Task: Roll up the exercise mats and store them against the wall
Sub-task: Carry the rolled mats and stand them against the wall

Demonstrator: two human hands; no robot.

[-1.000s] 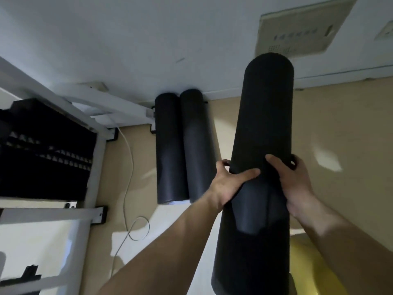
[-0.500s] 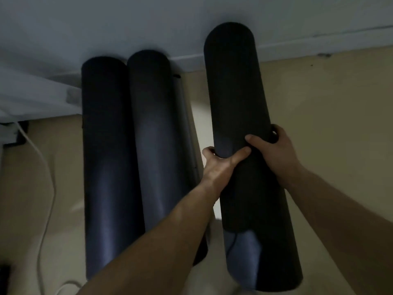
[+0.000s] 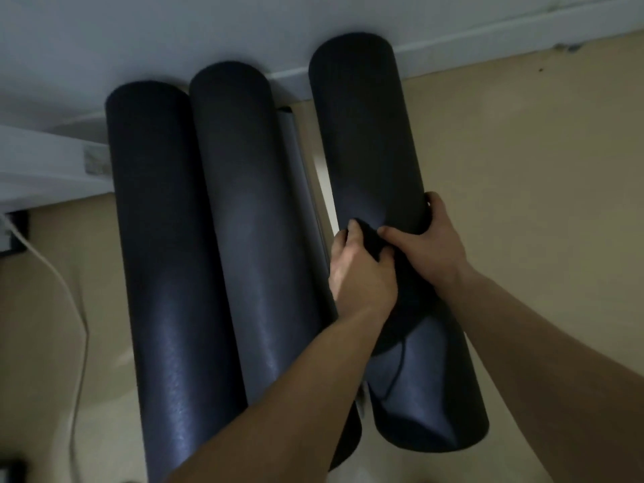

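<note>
Rolled mat (image 3: 366,141), centre-right of frame: likely light, springy, prone to unrolling. Left hand (image 3: 359,270) grips loose outer flap mid-roll; right hand (image 3: 432,242) wraps roll's side.

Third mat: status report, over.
Left hand and right hand both gripping the third mat mid-length. Mat right of two stored mats, narrow gap between. White cable far left, clear of it.
</note>
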